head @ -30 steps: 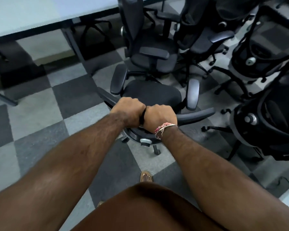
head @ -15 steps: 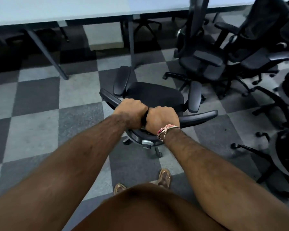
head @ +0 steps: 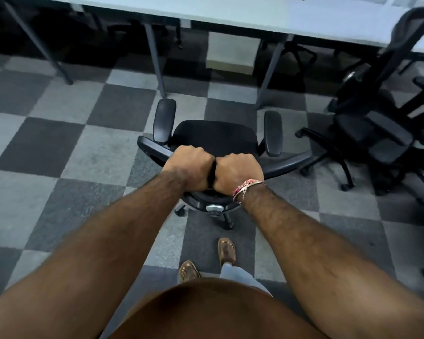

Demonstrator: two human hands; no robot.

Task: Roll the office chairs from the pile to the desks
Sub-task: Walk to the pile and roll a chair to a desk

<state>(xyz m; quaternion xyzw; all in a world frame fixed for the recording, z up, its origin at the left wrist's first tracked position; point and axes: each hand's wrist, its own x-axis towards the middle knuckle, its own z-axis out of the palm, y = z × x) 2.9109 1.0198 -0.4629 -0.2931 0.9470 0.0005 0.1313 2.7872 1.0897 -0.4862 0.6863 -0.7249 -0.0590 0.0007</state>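
A black office chair (head: 214, 138) with two padded armrests stands in front of me, its seat facing the desk (head: 230, 13). My left hand (head: 191, 168) and my right hand (head: 238, 173) sit side by side, both fists gripping the top edge of the chair's backrest at its middle. A thread band circles my right wrist. The white desk runs across the top of the view on grey legs, a short way beyond the chair.
Other black office chairs (head: 377, 128) stand in a cluster at the right, their wheeled bases reaching toward my chair. A desk leg (head: 154, 59) stands ahead of the chair. Checkered grey carpet tiles (head: 59, 148) spread to the left. My sandalled feet (head: 227, 250) are just behind the chair.
The chair has rolled away from the pile and turned to face the desk, which is now closer. The chair cluster has slid to the right. Both hands kept their grip.
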